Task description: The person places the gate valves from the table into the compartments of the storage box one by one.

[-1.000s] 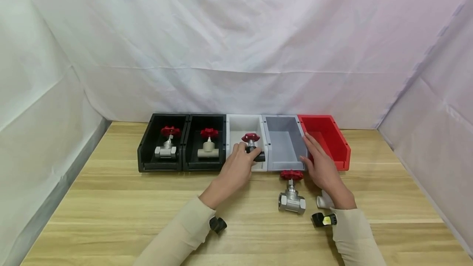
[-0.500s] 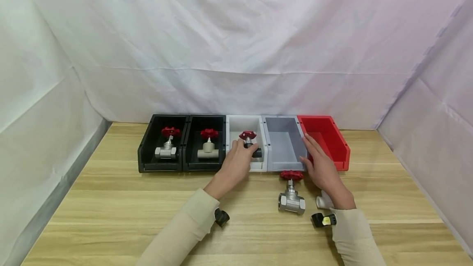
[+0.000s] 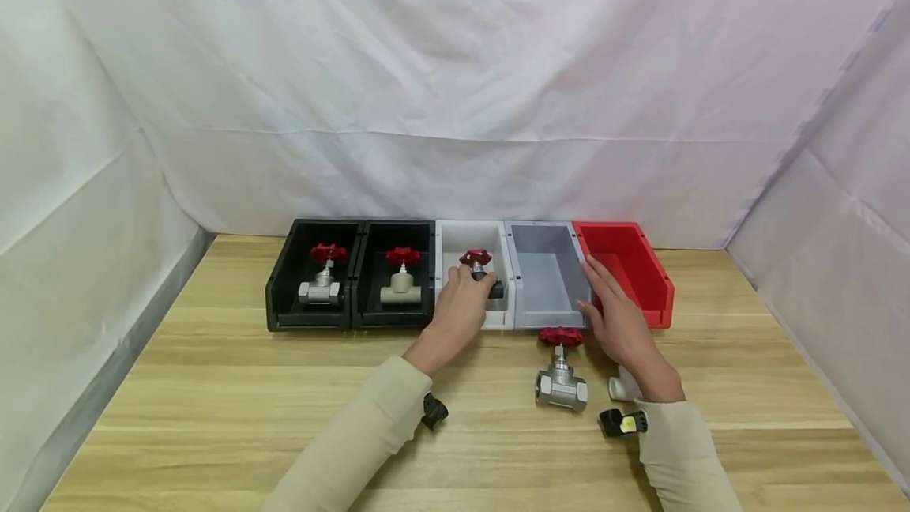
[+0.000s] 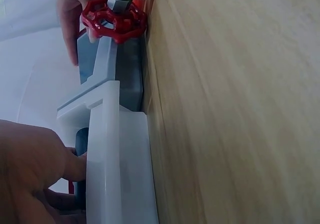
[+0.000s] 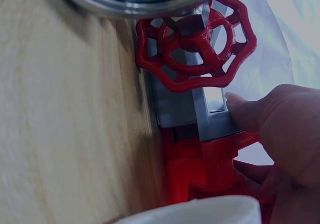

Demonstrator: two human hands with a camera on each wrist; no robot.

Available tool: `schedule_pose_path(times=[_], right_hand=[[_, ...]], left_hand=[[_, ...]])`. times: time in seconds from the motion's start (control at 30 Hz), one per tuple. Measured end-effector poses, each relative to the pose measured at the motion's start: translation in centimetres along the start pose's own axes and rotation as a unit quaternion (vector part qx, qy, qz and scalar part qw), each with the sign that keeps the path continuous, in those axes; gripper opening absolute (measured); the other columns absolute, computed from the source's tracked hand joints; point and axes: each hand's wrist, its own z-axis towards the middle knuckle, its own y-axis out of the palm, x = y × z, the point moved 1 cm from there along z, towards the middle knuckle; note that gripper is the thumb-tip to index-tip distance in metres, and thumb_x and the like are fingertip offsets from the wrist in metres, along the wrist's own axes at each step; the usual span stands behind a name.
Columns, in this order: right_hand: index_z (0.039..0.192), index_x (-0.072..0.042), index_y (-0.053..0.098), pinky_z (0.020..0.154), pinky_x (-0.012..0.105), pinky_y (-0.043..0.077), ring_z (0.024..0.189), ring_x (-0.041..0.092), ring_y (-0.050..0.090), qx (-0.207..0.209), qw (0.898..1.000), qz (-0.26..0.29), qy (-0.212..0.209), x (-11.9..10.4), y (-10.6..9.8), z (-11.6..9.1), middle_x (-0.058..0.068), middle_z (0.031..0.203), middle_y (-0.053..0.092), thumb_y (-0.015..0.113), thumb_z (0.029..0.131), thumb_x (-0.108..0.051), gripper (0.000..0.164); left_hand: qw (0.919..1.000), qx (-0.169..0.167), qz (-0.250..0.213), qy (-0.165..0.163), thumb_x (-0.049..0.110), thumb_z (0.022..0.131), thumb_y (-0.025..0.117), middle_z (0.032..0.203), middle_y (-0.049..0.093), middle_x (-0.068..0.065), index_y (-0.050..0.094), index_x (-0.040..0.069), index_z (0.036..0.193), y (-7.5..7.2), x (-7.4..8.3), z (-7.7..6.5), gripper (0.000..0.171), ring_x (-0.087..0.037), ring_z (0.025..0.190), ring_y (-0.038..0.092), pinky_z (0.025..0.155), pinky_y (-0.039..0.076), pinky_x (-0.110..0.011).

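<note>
My left hand [image 3: 458, 310] pinches a valve with a black body [image 3: 496, 289] and a red handwheel [image 3: 475, 257] inside the white bin [image 4: 105, 159]. Its fingers hide part of the valve's body. On the right, my right hand [image 3: 622, 322] rests with straight fingers along the wall between the grey bin [image 3: 543, 259] and the red bin [image 3: 657, 291]. The thumb touches the grey bin's front corner in the right wrist view. Just before the grey bin, a steel valve [image 3: 562, 387] with a red handwheel [image 5: 197, 46] stands on the table.
Two black bins [image 3: 280, 291] at the left hold a steel valve [image 3: 320, 288] and a beige valve [image 3: 401, 288], both with red handwheels. A white pipe piece [image 3: 622, 387] lies partly under my right wrist. White cloth [image 3: 455, 101] hangs behind the row.
My left hand has shifted slightly left and farther back in the white bin, carrying the black valve along. The right hand has stayed where it was.
</note>
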Motion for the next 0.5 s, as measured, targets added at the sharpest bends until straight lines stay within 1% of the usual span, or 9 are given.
schedule_pose_path(times=[0.2, 0.37, 0.5], right_hand=[[0.152, -0.012, 0.025, 0.088, 0.056, 0.044, 0.128, 0.043, 0.037, 0.000, 1.000, 0.001, -0.002, -0.03, 0.00, 0.03, 0.011, 0.156, 0.022, 0.072, 0.085, -0.009, 0.082], [0.153, -0.012, 0.024, 0.087, 0.057, 0.045, 0.128, 0.044, 0.037, 0.001, 1.000, 0.001, -0.002, 0.01, -0.07, 0.03, 0.011, 0.156, 0.022, 0.071, 0.085, -0.009, 0.082], [0.153, -0.012, 0.024, 0.087, 0.057, 0.044, 0.128, 0.044, 0.037, -0.003, 1.000, 0.001, 0.000, 0.02, -0.05, -0.01, 0.011, 0.156, 0.021, 0.072, 0.085, -0.008, 0.083]], left_hand=[[0.9997, -0.016, 0.011, -0.012, -0.003, 0.091, 0.056, 0.106, 0.059, -0.025, 0.063, 0.017, 0.128, 0.20, 0.21, 0.19, 0.042, -0.034, 0.095, 0.053, 0.073, 0.051, -0.036], [0.9994, -0.024, 0.002, -0.025, -0.003, 0.093, 0.053, 0.109, 0.058, -0.026, 0.062, 0.017, 0.129, 0.33, 0.26, 0.38, 0.041, -0.034, 0.098, 0.052, 0.072, 0.052, -0.037], [0.9991, -0.025, -0.001, -0.034, -0.001, 0.096, 0.050, 0.108, 0.057, -0.027, 0.064, 0.017, 0.126, 0.50, 0.30, 0.48, 0.038, -0.036, 0.098, 0.052, 0.071, 0.052, -0.039]])
